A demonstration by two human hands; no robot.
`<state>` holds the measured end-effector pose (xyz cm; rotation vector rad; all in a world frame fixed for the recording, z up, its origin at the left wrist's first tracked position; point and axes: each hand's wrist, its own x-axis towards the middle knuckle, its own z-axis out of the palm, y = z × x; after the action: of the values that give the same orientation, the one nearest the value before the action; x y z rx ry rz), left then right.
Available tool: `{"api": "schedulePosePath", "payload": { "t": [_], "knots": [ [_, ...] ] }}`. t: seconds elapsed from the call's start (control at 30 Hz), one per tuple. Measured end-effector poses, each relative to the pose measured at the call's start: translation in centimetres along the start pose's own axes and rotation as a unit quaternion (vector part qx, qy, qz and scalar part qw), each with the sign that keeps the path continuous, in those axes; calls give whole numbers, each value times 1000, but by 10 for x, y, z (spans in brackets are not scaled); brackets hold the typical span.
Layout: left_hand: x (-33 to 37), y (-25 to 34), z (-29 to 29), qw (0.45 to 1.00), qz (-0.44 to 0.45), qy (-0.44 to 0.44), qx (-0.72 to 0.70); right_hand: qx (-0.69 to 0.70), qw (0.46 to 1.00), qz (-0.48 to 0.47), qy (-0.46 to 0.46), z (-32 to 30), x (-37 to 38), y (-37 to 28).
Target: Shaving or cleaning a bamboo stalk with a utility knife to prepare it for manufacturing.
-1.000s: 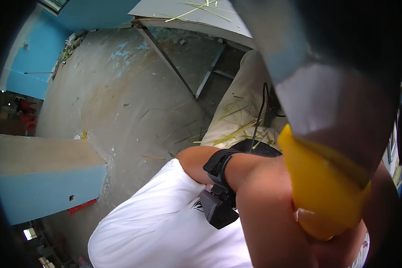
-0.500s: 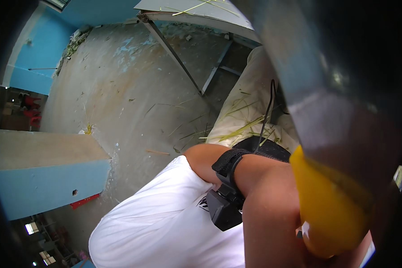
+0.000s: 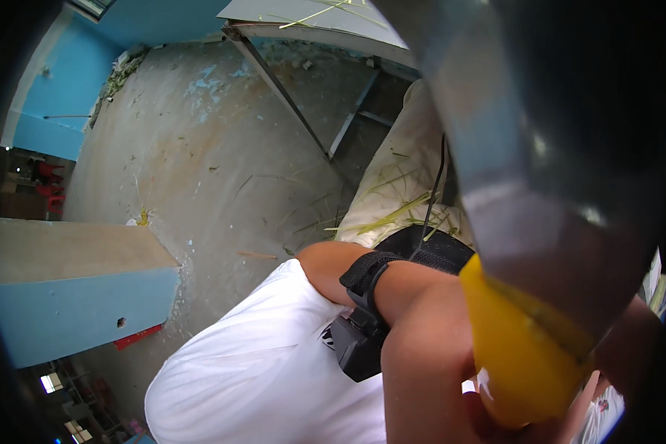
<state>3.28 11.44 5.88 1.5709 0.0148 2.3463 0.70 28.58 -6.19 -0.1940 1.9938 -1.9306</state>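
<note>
Very close to the view, a large shiny object (image 3: pixel 533 333) has a smooth yellow lower end and a dark, glossy upper body; its kind cannot be made out. My left hand (image 3: pixel 429 362) is bent at the wrist and closed against the yellow end, its fingertips partly hidden below. A black strap with a boxy black device (image 3: pixel 362 348) is around my left wrist. On the object's far side, a dark patch of skin (image 3: pixel 633 344) seems to belong to my right hand or arm; its fingers are mostly hidden.
My light trousers (image 3: pixel 392 177) carry strands of green plant matter. Ahead stands a white-topped table (image 3: pixel 311 22) with a metal leg. A blue and beige pillar (image 3: pixel 81 288) is at left, red chairs (image 3: pixel 49 185) beyond. Scraps lie on the grey floor (image 3: pixel 170 148).
My left hand and the yellow-ended object have shifted slightly left and down in the view. A little more shows at the right edge.
</note>
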Motion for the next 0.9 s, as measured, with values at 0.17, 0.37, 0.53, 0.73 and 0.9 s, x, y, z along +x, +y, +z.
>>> {"api": "schedulePosePath", "payload": {
  "t": [0.17, 0.37, 0.53, 0.73, 0.9],
  "knots": [
    [0, 5, 4, 1000, 6, 9, 3, 23, 1000, 5, -4, 4, 0, -1],
    [-2, 12, 5, 1000, 6, 28, 10, 5, 999, 26, 19, 6, -7, -9],
    [-31, 43, -10, 963, -24, 217, 160, 83, 994, -42, -62, 7, 5, -12],
    [-71, 32, -58, 707, -172, 442, 525, 38, 991, -108, -75, 9, 26, -22],
    [-64, 24, -62, 613, -192, 439, 628, 6, 986, -146, -84, 15, 30, -24]
  ]
}}
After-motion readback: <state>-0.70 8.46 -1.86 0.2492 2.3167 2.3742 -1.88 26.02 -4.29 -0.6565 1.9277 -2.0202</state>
